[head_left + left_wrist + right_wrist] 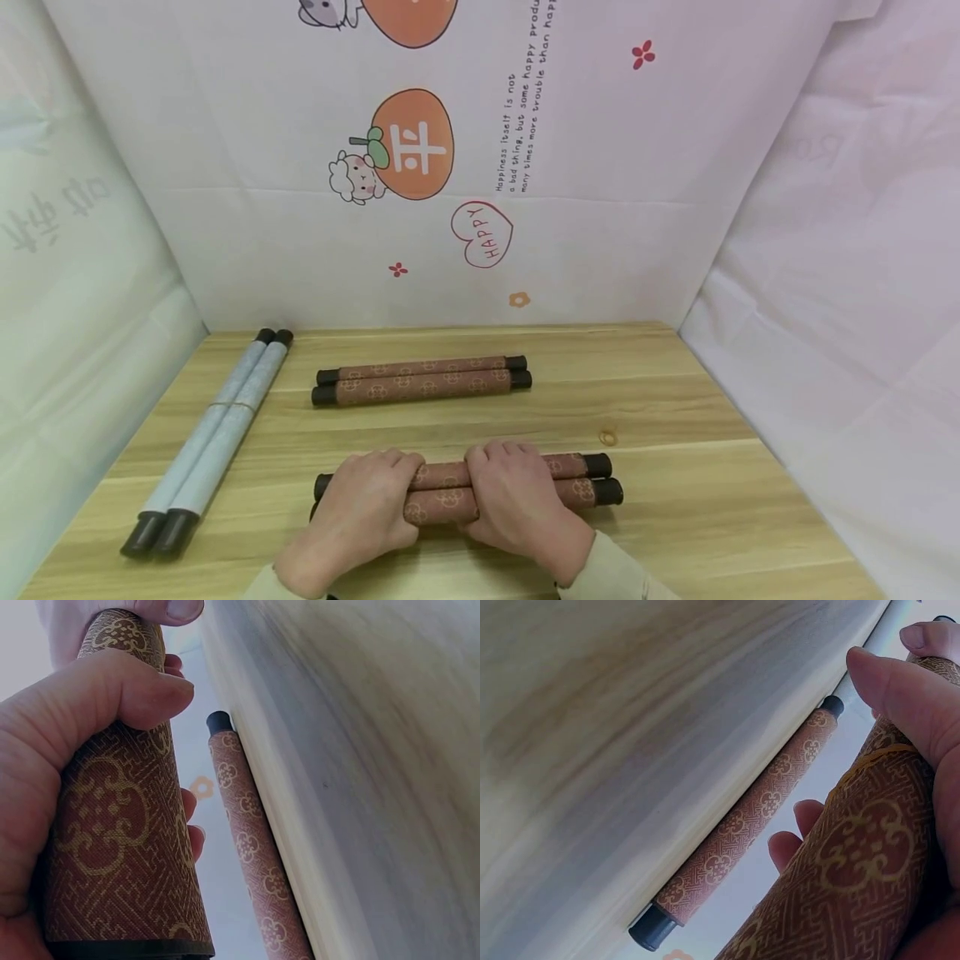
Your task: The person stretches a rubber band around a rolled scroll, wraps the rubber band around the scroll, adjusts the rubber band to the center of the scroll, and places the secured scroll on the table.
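Note:
A pair of brown patterned scrolls (442, 505) with black end knobs lies side by side near the table's front. My left hand (369, 504) grips the pair toward its left end, thumb on the near side. Right of the middle, my right hand (517, 500) grips the same pair, its fingers curled over the far side. The right wrist view shows a yellowish rubber band (877, 756) across the brown scroll beside the right thumb. Under the palms, parts of both scrolls are hidden.
Beyond the hands lies another pair of brown scrolls (423, 382). On the left, two pale blue scrolls (217, 425) are bound by a thin band. A loose rubber band (608, 437) rests on the wooden table (690, 508). White printed cloth (600, 192) encloses the back and sides.

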`<state>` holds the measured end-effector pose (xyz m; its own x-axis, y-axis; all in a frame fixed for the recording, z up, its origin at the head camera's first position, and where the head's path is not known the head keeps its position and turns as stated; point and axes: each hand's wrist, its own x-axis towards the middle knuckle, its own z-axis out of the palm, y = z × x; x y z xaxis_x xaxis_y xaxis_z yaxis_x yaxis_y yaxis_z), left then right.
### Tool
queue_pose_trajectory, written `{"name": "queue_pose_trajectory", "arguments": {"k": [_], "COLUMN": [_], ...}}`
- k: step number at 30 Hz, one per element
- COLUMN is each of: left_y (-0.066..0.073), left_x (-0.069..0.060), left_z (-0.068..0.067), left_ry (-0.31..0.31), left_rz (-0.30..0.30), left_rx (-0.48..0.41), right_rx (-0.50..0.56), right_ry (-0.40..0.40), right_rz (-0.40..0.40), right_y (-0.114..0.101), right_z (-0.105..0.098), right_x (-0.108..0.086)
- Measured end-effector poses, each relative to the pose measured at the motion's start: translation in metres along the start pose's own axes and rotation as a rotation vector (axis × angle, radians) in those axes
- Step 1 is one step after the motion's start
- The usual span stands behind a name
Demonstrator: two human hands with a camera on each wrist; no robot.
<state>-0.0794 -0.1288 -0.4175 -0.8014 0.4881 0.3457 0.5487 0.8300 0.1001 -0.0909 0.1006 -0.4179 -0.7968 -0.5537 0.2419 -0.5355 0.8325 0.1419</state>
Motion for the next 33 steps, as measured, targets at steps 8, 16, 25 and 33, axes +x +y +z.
{"name": "queue_pose_trajectory", "arguments": {"k": [8,16,25,33], "left_y": [0.002,0.006,0.006,0.002], "left_x": [-0.001,0.0,0.003,0.003], "left_z": [0.001,0.004,0.002,-0.002], "left_ry": [-0.006,-0.019,-0.028,-0.007], "left_rz": [-0.004,0.013,0.012,0.007], "left_rx": [0.004,-0.002,0.021,0.031], "right_rx": [-0.01,-0.008,0.061,0.162], "right_ry": [-0.014,-0.032,-0.077,-0.146], "right_rz": [0.006,-0.006,0.009,0.031], "right_y": [-0.003,-0.01,-0.005,0.016], "right_z": [-0.001,0.002,-0.001,-0.008], "right_x": [0.0,0.0,0.001,-0.003]}}
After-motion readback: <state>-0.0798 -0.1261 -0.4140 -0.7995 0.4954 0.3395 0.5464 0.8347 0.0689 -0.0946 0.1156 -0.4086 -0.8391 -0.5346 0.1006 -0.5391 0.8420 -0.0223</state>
